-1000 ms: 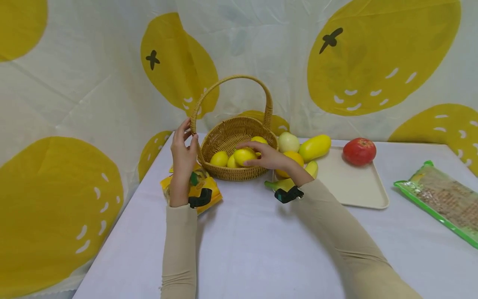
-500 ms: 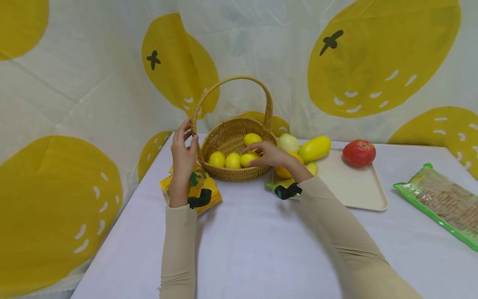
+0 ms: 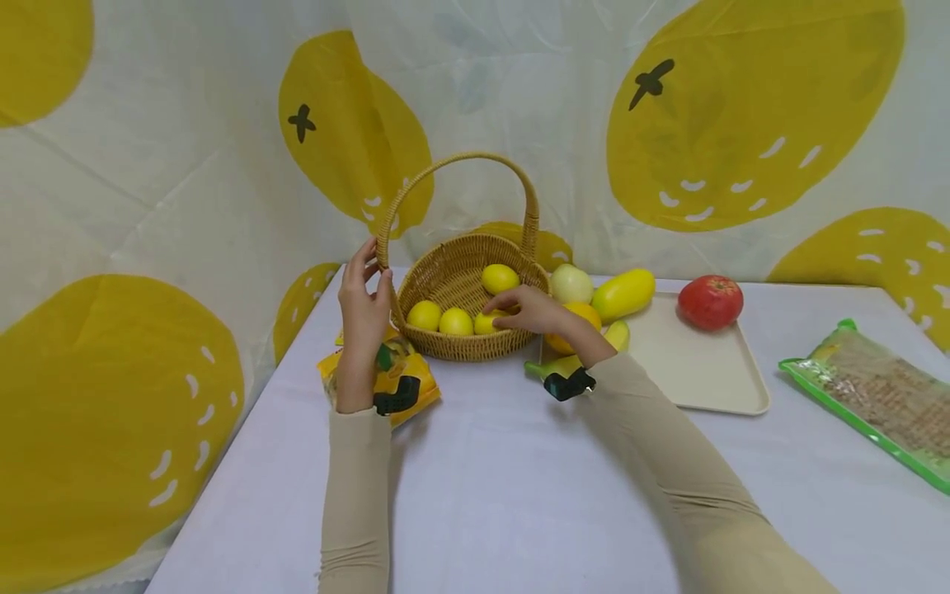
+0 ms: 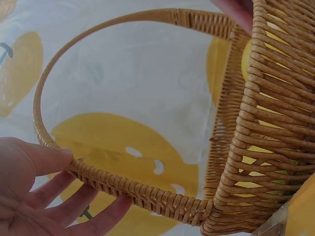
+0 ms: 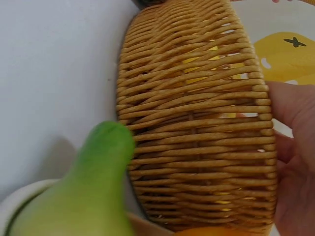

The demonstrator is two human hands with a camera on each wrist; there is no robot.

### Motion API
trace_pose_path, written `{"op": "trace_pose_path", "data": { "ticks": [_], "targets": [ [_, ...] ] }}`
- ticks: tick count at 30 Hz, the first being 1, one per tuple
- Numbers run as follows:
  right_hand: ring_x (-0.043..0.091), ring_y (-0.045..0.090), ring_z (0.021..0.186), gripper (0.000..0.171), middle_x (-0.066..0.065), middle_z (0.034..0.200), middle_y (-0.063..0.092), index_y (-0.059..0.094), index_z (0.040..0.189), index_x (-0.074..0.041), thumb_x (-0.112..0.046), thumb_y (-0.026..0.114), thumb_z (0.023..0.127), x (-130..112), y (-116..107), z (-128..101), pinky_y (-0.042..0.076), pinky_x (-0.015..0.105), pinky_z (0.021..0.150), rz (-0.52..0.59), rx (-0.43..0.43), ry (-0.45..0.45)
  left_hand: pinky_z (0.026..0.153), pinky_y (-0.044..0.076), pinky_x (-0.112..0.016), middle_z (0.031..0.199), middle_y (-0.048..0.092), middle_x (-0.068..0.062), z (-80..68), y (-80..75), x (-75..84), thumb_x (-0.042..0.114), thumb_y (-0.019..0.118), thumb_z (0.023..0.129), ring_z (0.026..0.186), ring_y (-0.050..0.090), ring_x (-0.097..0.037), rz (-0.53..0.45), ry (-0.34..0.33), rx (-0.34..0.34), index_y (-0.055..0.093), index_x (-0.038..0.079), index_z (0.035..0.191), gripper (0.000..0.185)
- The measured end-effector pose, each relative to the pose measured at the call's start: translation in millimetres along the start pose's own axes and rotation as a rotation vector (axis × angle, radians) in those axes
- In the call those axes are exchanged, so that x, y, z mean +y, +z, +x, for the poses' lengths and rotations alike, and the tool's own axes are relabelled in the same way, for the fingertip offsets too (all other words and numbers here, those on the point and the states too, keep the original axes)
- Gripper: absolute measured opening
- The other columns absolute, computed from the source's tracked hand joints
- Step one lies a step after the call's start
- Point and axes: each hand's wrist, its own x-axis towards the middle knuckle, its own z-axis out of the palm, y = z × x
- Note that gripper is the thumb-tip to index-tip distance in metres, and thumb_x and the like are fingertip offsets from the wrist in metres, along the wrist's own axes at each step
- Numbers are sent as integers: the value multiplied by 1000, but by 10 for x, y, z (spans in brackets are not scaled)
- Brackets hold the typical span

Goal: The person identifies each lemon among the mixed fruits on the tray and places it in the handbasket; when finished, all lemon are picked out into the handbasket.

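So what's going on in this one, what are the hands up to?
A person sits at a table with a wicker basket holding four yellow lemons. The left hand holds the basket's handle near its base, fingers around it. The right hand reaches over the rim and rests on the rightmost lemon inside. More fruit sits on a tray to the right.

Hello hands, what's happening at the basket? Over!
Left hand holds basket handle. Right hand rests on a lemon inside basket. Nothing blocking.
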Motion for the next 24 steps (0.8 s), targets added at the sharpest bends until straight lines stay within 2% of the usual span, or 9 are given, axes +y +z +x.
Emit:
{"op": "trace_pose_path", "data": {
  "ticks": [4, 7, 11, 17, 21, 24],
  "targets": [
    [25, 61, 101, 25, 12, 120, 67, 69, 119, -5, -12, 62, 96, 27, 45, -34, 52, 36, 88, 36, 50, 4, 89, 55, -50, 136, 48, -19, 5, 2, -22, 4, 52, 100, 123, 54, -34, -1, -6, 3, 43, 8, 146, 47],
    [25, 62, 99, 24, 10, 118, 68, 70, 117, -5, -12, 61, 96, 37, 68, -78, 53, 36, 87, 73, 84, -19, 88, 55, -50, 136, 48, -19, 12, 7, -30, 3, 52, 100, 123, 54, -34, -3, -4, 1, 43, 8, 146, 48],
    [25, 61, 102, 21, 9, 115, 69, 70, 114, -5, -10, 62, 96, 39, 86, -171, 52, 39, 91, 99, 131, -81, 88, 55, -50, 136, 48, -19, 27, 32, -30, 3, 52, 100, 122, 54, -34, -2, 6, -5, 43, 8, 146, 48],
    [24, 61, 97, 17, 13, 110, 69, 71, 109, -2, -2, 62, 94, 58, 139, -272, 53, 35, 85, 130, 193, -202, 88, 55, -50, 137, 48, -20, 42, 13, -44, 2, 52, 100, 123, 54, -35, 14, 7, -12, 43, 7, 146, 47],
    [26, 62, 95, 17, 16, 111, 69, 71, 107, 2, 1, 63, 93, 63, 138, -344, 54, 35, 82, 149, 216, -255, 87, 55, -51, 137, 48, -20, 31, -53, 18, 3, 53, 99, 123, 53, -35, 43, -9, -10, 44, 6, 145, 47],
    [27, 63, 98, 17, 17, 115, 68, 71, 108, 2, 2, 63, 92, 63, 100, -436, 54, 39, 87, 162, 246, -276, 89, 53, -51, 135, 50, -20, 13, -102, 124, 5, 55, 99, 123, 52, -35, 88, 8, 25, 47, 6, 143, 45]
  ]
}}
